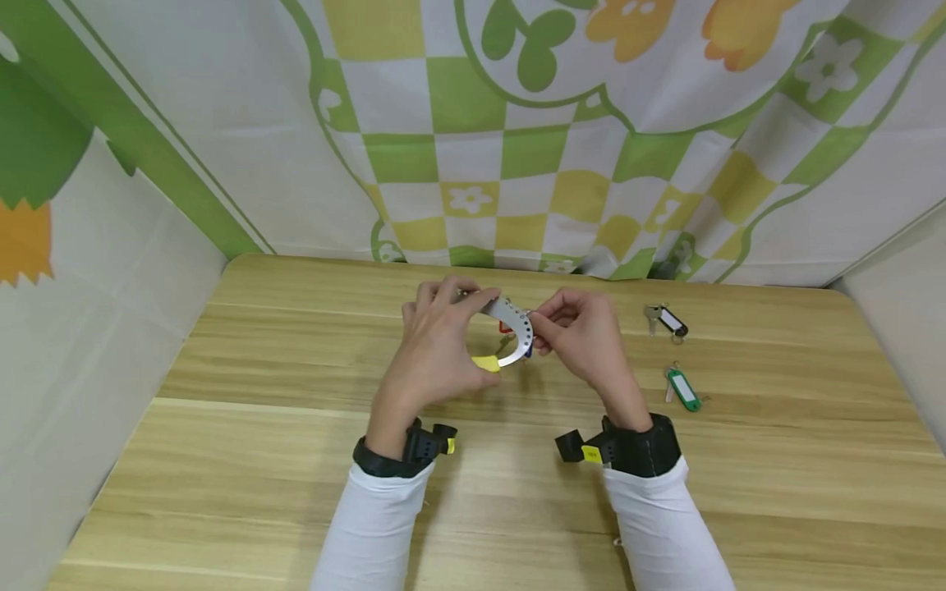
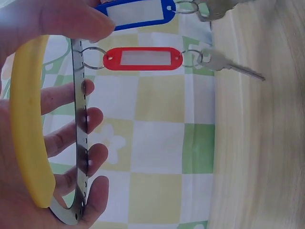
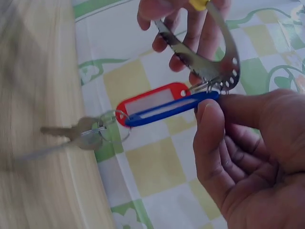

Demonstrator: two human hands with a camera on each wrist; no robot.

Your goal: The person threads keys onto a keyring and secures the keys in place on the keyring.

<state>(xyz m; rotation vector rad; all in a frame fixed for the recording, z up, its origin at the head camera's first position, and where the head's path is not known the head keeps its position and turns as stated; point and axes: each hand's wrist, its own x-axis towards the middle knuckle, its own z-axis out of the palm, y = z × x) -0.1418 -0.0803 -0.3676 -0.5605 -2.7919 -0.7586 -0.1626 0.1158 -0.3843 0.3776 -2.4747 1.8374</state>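
A yellow-handled, D-shaped key holder (image 1: 522, 331) with a row of holes in its metal plate is gripped by my left hand (image 1: 432, 353). In the left wrist view, its yellow grip (image 2: 29, 124) lies along the palm, with several fingers reaching behind the plate. A red key tag (image 2: 143, 58) hangs by a ring through the plate, with a key (image 2: 217, 60) on its other end. My right hand (image 1: 589, 330) pinches a blue key tag (image 3: 164, 113) at the end by the plate. The blue tag's ring there is partly hidden by the fingers.
On the wooden table (image 1: 259, 476) to the right lie a black key tag (image 1: 672, 321) with a key and a green key tag (image 1: 684, 390) with a key. A checked green and yellow curtain (image 1: 473, 156) hangs along the table's back edge.
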